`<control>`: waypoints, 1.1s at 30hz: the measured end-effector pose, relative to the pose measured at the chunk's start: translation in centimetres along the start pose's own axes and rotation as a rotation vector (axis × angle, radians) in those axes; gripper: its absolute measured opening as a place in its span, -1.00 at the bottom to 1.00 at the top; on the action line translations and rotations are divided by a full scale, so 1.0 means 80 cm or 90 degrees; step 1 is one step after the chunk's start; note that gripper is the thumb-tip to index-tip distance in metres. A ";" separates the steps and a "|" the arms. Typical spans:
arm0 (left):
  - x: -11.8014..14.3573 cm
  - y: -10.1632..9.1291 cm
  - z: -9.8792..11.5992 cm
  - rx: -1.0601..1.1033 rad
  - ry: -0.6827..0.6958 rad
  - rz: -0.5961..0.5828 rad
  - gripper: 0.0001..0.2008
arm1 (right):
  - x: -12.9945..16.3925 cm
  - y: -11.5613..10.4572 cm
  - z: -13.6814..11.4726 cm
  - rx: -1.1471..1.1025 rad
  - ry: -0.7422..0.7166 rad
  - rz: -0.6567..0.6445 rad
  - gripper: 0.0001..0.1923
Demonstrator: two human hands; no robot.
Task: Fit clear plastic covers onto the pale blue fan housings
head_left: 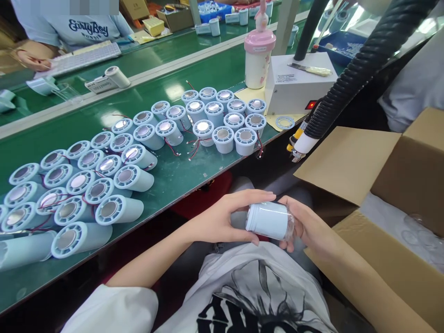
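Above my lap I hold a light blue cylindrical housing on its side, with a transparent plastic cover around its right end. My left hand curls around the left end, thumb below and fingers above. The right hand grips the covered end, its fingers partly hidden behind. To the left on the green bench stand rows of similar light blue housings, with round silver discs on top and thin red and black wires on several.
An open cardboard box holding transparent plastic pieces stands at my right. A black corrugated hose hangs beside a white machine box. Behind the housings is a pink-lidded cup. Across the bench, a person sits near a white keyboard.
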State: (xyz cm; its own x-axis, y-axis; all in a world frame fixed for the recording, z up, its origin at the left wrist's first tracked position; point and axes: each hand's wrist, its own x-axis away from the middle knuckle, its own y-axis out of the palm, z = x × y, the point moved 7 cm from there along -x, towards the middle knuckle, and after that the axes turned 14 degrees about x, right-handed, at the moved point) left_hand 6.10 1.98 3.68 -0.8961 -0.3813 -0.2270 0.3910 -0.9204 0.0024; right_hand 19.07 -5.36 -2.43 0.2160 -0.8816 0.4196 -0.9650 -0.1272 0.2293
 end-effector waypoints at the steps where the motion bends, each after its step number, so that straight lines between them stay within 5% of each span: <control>1: 0.000 0.000 0.000 0.000 0.003 0.000 -0.15 | -0.001 0.002 0.001 -0.008 0.016 -0.002 -0.48; 9: 0.000 0.001 0.000 -0.022 0.014 0.008 -0.23 | -0.002 0.019 0.013 -0.071 0.154 -0.090 -0.33; 15: 0.005 0.005 -0.008 0.025 -0.085 0.057 -0.33 | 0.003 0.020 0.024 -0.045 0.171 -0.115 -0.28; 18: 0.008 0.005 -0.012 0.066 -0.143 0.104 -0.34 | 0.005 -0.003 0.011 0.137 0.036 0.021 -0.47; 21: 0.010 0.003 -0.014 0.108 -0.174 0.130 -0.34 | 0.020 -0.020 -0.023 0.366 -0.233 0.178 -0.77; 23: 0.011 0.003 -0.017 0.128 -0.195 0.128 -0.32 | 0.036 -0.010 -0.040 0.485 -0.430 0.183 -0.46; 25: 0.011 0.004 -0.019 0.131 -0.207 0.106 -0.29 | 0.043 -0.001 -0.042 0.538 -0.514 0.145 -0.36; 30: 0.010 0.006 -0.011 0.123 -0.136 0.052 -0.20 | 0.026 -0.006 -0.018 0.225 -0.272 0.035 -0.50; 33: 0.013 0.009 -0.017 0.193 -0.174 0.053 -0.27 | 0.024 -0.007 -0.009 0.128 -0.201 -0.008 -0.54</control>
State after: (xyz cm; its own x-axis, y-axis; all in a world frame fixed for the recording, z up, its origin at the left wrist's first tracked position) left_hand 5.71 1.03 2.10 -0.9029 -0.4266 0.0529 0.4214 -0.8540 0.3053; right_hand 20.11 -6.70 -1.11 0.2010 -0.9724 0.1186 -0.9794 -0.1973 0.0420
